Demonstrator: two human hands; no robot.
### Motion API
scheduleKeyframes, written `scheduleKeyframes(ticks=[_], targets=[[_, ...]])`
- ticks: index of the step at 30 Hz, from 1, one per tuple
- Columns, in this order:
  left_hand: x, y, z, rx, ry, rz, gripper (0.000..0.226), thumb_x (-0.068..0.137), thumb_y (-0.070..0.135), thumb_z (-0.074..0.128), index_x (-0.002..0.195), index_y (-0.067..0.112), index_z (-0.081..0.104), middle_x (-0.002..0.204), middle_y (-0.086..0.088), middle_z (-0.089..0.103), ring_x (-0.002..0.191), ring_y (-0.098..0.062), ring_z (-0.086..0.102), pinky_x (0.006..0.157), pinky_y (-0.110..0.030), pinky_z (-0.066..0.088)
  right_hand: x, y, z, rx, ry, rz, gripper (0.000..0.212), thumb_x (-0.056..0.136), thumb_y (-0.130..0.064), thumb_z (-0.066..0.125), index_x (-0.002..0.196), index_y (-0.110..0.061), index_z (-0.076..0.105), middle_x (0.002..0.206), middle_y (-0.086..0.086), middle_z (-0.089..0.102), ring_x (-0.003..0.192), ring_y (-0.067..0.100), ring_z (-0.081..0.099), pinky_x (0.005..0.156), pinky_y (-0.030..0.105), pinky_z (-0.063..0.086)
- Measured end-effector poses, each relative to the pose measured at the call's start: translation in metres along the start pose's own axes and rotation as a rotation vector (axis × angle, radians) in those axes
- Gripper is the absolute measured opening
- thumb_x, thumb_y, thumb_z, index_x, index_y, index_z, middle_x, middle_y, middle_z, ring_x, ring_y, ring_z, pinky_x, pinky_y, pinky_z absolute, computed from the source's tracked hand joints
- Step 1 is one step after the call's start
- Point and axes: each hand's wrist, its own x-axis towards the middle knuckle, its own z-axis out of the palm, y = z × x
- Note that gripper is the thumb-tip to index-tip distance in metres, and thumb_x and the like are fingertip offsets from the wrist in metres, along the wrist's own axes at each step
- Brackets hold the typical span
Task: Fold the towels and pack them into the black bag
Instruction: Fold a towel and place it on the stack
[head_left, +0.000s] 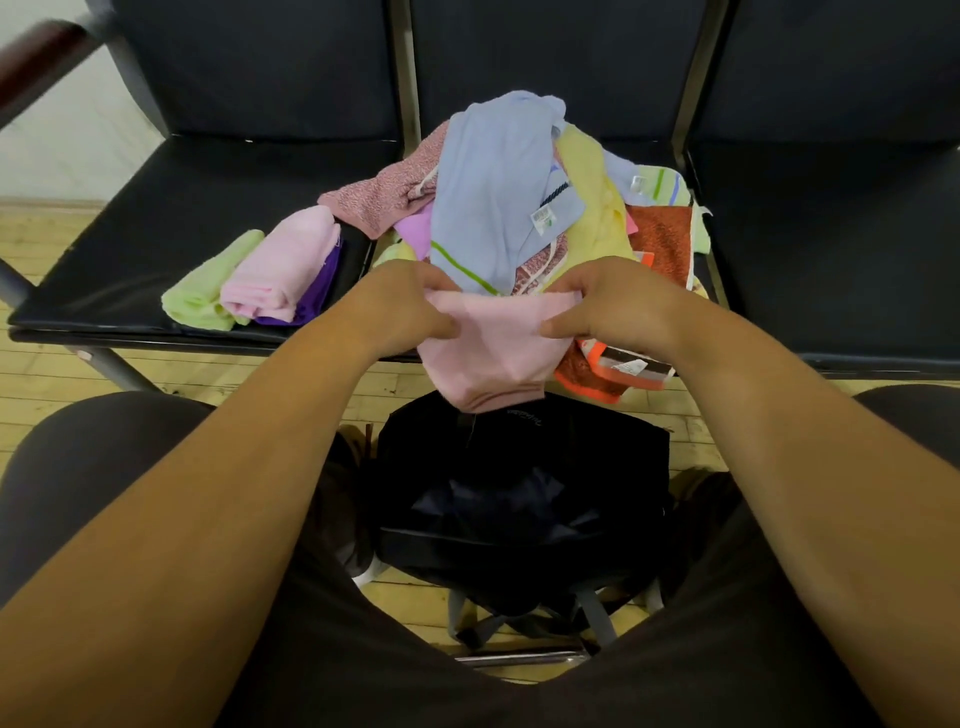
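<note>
A pink towel (493, 353) hangs doubled over between my two hands, above the open black bag (519, 493) on the floor between my knees. My left hand (400, 306) pinches its upper left corner and my right hand (608, 306) pinches the upper right corner. Behind them a heap of unfolded towels (519, 197) in blue, yellow, rust and mauve lies on the middle black seat. On the left seat sit three folded towels: green (208, 291), pink (285, 260) and purple (317, 296).
A row of black padded seats (156, 234) with metal legs stands in front of me on a wooden floor. My dark-trousered knees flank the bag. An orange-edged towel (597, 379) with a label hangs over the seat's front edge.
</note>
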Motion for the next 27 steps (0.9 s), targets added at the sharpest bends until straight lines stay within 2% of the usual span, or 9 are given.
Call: scheduleKeyframes(ticks=[2,5,11,14,18,20,23,25,27], targets=[[0.000,0.004,-0.003,-0.014,0.092,0.089,0.028,0.086,0.020,0.081,0.112,0.030,0.080,0.101,0.007,0.074,0.085,-0.005,0.065,0.061,-0.013,0.044,0.002,-0.002,0.003,-0.050,0.104,-0.044,0.029,0.088,-0.025,0.081,0.116,-0.022,0.074,0.104,0.000,0.072,0.083,0.013,0.064,0.063,0.029,0.047],[0.002,0.006,-0.006,0.025,0.230,0.163,0.020,0.091,0.024,0.076,0.108,0.032,0.081,0.096,0.011,0.074,0.085,-0.004,0.065,0.060,-0.005,0.039,0.005,-0.001,0.003,-0.015,0.239,-0.096,0.015,0.091,-0.020,0.072,0.106,-0.021,0.071,0.089,-0.006,0.064,0.072,0.007,0.055,0.056,0.021,0.039],[0.008,0.007,-0.015,0.079,0.295,0.223,0.020,0.104,0.029,0.064,0.100,0.015,0.077,0.087,-0.008,0.069,0.078,-0.024,0.059,0.067,-0.036,0.046,0.005,0.001,-0.003,0.092,0.314,-0.132,0.011,0.096,-0.030,0.070,0.102,-0.023,0.073,0.087,-0.005,0.067,0.071,0.010,0.057,0.062,0.028,0.042],[0.009,0.012,-0.020,0.121,0.316,0.222,0.038,0.108,0.035,0.057,0.083,0.005,0.061,0.078,-0.011,0.056,0.070,-0.024,0.045,0.061,-0.037,0.035,0.005,0.001,-0.007,0.121,0.330,-0.136,0.014,0.098,-0.035,0.071,0.102,-0.022,0.074,0.088,-0.002,0.067,0.072,0.010,0.057,0.063,0.027,0.042],[0.009,0.018,-0.023,-0.002,0.319,0.177,0.041,0.108,0.044,0.055,0.076,0.019,0.052,0.087,-0.001,0.050,0.068,-0.013,0.045,0.060,-0.028,0.033,0.004,-0.003,-0.011,0.180,0.323,-0.160,0.019,0.099,-0.040,0.072,0.104,-0.022,0.073,0.106,0.002,0.059,0.087,0.013,0.060,0.071,0.021,0.043],[0.008,0.021,-0.024,-0.108,0.318,0.150,0.044,0.108,0.048,0.054,0.089,0.009,0.061,0.089,-0.001,0.055,0.073,-0.012,0.049,0.066,-0.028,0.038,0.003,-0.007,-0.012,0.381,0.271,-0.135,0.023,0.096,-0.042,0.073,0.103,-0.020,0.075,0.111,0.005,0.071,0.099,0.024,0.069,0.091,0.034,0.055],[0.004,0.027,-0.023,-0.305,0.320,0.069,0.045,0.108,0.054,0.053,0.102,0.013,0.071,0.086,0.008,0.064,0.067,0.005,0.056,0.065,-0.015,0.047,0.001,-0.012,-0.014,0.650,0.193,-0.106,0.029,0.088,-0.040,0.077,0.106,-0.017,0.077,0.114,0.009,0.078,0.113,0.037,0.073,0.109,0.062,0.052],[0.002,0.032,-0.023,-0.381,0.326,0.014,0.041,0.106,0.058,0.053,0.092,0.025,0.072,0.077,0.017,0.066,0.058,0.015,0.056,0.063,-0.014,0.048,0.003,-0.013,-0.013,0.748,0.178,-0.099,0.027,0.087,-0.036,0.080,0.105,-0.015,0.076,0.112,0.009,0.079,0.106,0.035,0.075,0.098,0.058,0.058],[0.002,0.036,-0.026,-0.475,0.337,-0.048,0.044,0.101,0.068,0.055,0.095,0.028,0.075,0.076,0.023,0.069,0.069,0.013,0.061,0.068,-0.023,0.048,0.005,-0.013,-0.011,0.812,0.178,-0.108,0.018,0.092,-0.030,0.080,0.102,-0.017,0.073,0.102,0.005,0.077,0.092,0.026,0.073,0.078,0.045,0.056]])
